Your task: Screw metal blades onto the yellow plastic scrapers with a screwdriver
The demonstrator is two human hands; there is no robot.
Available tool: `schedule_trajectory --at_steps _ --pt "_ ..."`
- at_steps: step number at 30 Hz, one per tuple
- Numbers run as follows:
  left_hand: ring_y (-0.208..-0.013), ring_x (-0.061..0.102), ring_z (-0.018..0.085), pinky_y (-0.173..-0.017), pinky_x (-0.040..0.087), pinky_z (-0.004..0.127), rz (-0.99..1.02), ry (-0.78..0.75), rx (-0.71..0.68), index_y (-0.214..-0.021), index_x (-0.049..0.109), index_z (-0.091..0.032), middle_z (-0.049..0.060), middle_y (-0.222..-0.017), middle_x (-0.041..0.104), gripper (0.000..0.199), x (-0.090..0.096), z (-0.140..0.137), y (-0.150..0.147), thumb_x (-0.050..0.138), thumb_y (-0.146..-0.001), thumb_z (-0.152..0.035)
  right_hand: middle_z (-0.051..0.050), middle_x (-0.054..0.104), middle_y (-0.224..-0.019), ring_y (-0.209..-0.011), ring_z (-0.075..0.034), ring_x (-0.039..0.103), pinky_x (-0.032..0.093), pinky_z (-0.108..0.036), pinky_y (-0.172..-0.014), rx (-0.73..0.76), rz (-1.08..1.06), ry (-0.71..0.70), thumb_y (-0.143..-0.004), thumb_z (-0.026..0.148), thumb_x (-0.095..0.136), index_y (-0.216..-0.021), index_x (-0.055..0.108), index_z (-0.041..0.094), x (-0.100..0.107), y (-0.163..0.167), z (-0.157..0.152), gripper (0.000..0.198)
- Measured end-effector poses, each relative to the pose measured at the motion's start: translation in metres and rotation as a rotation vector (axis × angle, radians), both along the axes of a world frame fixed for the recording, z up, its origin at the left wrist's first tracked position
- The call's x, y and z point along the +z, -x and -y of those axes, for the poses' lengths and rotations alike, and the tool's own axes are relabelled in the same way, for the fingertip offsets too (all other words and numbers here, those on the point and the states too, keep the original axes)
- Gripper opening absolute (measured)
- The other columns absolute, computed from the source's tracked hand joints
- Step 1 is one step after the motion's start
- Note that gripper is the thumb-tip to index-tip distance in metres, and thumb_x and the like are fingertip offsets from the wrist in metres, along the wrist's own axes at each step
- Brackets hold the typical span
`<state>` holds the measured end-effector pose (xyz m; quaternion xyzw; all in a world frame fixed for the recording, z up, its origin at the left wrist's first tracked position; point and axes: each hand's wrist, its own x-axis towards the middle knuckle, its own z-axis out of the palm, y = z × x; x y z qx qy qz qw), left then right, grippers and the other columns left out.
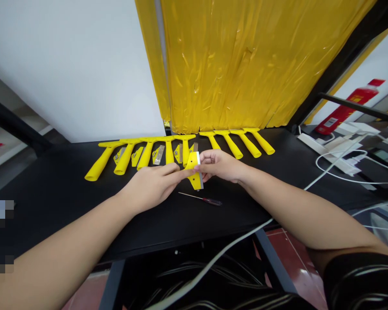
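Both my hands meet over the black table on a yellow scraper head [191,175] with a metal blade along its right edge. My left hand [158,183] grips it from the left, its index finger lying across the yellow face. From the other side, the fingers of my right hand [218,165] pinch the head at the blade edge. Just below the hands lies a screwdriver [212,201] with a dark red handle, touched by neither hand. Behind stand yellow scraper handles [101,165] in a row, with several small yellow scraper heads [158,155] between them.
More yellow handles [248,144] lie at the back right, before a yellow plastic sheet [239,64]. A white cable [233,245] crosses the table's front edge. A red bottle [347,107] and white parts [330,150] are at the right.
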<state>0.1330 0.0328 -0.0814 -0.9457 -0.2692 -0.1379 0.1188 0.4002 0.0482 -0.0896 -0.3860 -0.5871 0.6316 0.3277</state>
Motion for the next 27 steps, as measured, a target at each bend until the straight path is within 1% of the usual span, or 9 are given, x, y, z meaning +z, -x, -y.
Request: schedule_trajectory --at_steps 3,4,6,8,9,11,15,20,27 --pt "-0.079 0.072 0.015 -0.063 0.052 0.027 0.0 0.013 -0.007 -0.15 0.061 -0.037 0.0 -0.113 0.076 0.043 -0.001 0.0 0.0 0.047 -0.11 -0.027 -0.001 0.072 -0.073 -0.062 -0.013 0.069 0.062 -0.028 -0.061 -0.043 0.109 -0.123 -0.086 0.044 0.086 -0.085 0.066 0.018 0.001 -0.005 -0.003 0.033" --pt "-0.08 0.072 0.015 -0.063 0.052 0.027 0.002 0.02 -0.006 -0.149 0.061 -0.037 0.0 -0.114 0.076 0.042 -0.001 -0.001 0.0 0.047 -0.11 -0.028 -0.001 0.071 -0.073 -0.061 -0.013 0.067 0.06 -0.028 -0.06 -0.081 0.188 -0.221 -0.091 0.042 0.079 -0.086 0.067 0.018 0.002 -0.008 -0.005 0.028" --pt "-0.081 0.072 0.016 -0.063 0.052 0.027 0.002 0.034 0.002 -0.148 0.062 -0.036 0.001 -0.113 0.076 0.042 -0.001 -0.002 0.0 0.047 -0.11 -0.029 -0.002 0.069 -0.076 -0.064 -0.013 0.062 0.054 -0.03 -0.062 -0.142 0.412 -0.507 -0.096 0.032 0.071 -0.088 0.071 0.018 0.006 -0.017 -0.006 0.016" --pt "-0.081 0.072 0.016 -0.062 0.051 0.027 -0.004 0.05 0.013 -0.148 0.063 -0.036 0.001 -0.112 0.076 0.041 -0.001 -0.003 0.0 0.046 -0.111 -0.029 -0.003 0.069 -0.081 -0.07 -0.014 0.06 0.049 -0.032 -0.069 -0.112 0.662 -0.777 -0.093 0.019 0.07 -0.089 0.075 0.018 0.011 -0.025 -0.007 0.007" --pt "-0.081 0.072 0.016 -0.062 0.051 0.027 -0.008 0.059 0.019 -0.148 0.063 -0.036 0.001 -0.112 0.076 0.042 -0.001 -0.003 0.0 0.046 -0.111 -0.029 -0.003 0.069 -0.084 -0.073 -0.015 0.059 0.048 -0.032 -0.072 -0.063 0.759 -0.852 -0.09 0.014 0.07 -0.089 0.078 0.019 0.013 -0.027 -0.006 0.009" --pt "-0.081 0.072 0.016 -0.062 0.051 0.027 -0.019 0.077 0.027 -0.148 0.063 -0.036 0.002 -0.113 0.076 0.042 -0.001 -0.004 0.0 0.045 -0.11 -0.029 -0.004 0.069 -0.088 -0.076 -0.015 0.06 0.046 -0.032 -0.073 0.053 0.86 -0.881 -0.088 0.011 0.071 -0.092 0.08 0.019 0.015 -0.03 -0.004 0.013" --pt "-0.08 0.071 0.016 -0.063 0.05 0.027 -0.035 0.107 0.027 -0.149 0.062 -0.037 0.002 -0.113 0.076 0.044 0.0 -0.003 0.0 0.045 -0.11 -0.028 -0.004 0.068 -0.092 -0.08 -0.016 0.062 0.046 -0.031 -0.072 0.182 0.89 -0.878 -0.09 0.013 0.072 -0.098 0.083 0.021 0.011 -0.027 -0.003 0.016" --pt "-0.082 0.071 0.016 -0.063 0.05 0.027 -0.044 0.12 0.035 -0.148 0.063 -0.038 0.001 -0.114 0.076 0.043 0.001 -0.002 0.0 0.046 -0.11 -0.029 -0.004 0.068 -0.093 -0.079 -0.016 0.062 0.045 -0.031 -0.071 0.213 0.907 -0.877 -0.092 0.015 0.071 -0.103 0.084 0.022 0.003 -0.025 -0.007 0.018" --pt "-0.082 0.072 0.016 -0.064 0.051 0.027 -0.06 0.125 0.037 -0.148 0.063 -0.039 0.001 -0.113 0.075 0.043 0.002 -0.002 0.0 0.046 -0.11 -0.029 -0.004 0.068 -0.09 -0.077 -0.016 0.06 0.044 -0.03 -0.07 0.222 0.898 -0.843 -0.088 0.009 0.068 -0.092 0.078 0.019 0.002 -0.022 -0.008 0.015"
